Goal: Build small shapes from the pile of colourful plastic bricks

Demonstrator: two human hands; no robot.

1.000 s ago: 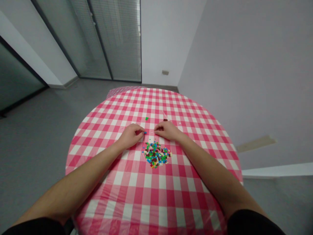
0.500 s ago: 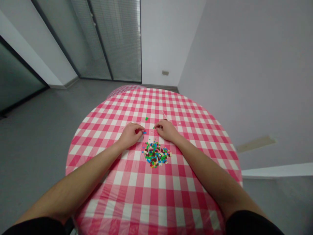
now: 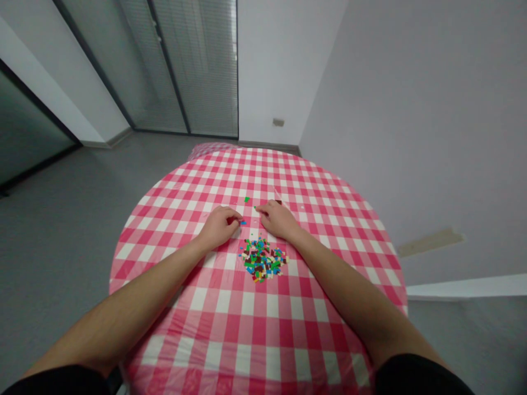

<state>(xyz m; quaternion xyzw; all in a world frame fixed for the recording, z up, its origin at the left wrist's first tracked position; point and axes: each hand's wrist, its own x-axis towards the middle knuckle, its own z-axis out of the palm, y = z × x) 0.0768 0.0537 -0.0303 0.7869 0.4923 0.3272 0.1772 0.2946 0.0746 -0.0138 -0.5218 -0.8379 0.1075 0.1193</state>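
"At the left hand [image 3: 221, 226], what's there?"
"Blue piece [image 3: 244, 223]; thumb and fingers nearly meet, grip unclear."
"And the right hand [image 3: 279, 220]?"
"Half-curled, fingertip at a tiny green piece [image 3: 255, 207], hold likewise unclear. On the hands' near side, a multicoloured pile [image 3: 262, 260]."

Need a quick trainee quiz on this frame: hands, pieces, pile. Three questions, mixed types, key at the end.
1. Multiple choice: what colour is the piece nearest the left hand?
A) yellow
B) blue
C) white

2. True or false: the pile sits lower in the picture than the left hand.

3. Fill the gap: a dark piece lies just beyond the ____ hand.

Key:
1. B, the blue piece.
2. True.
3. Right: it shows just past the right hand.
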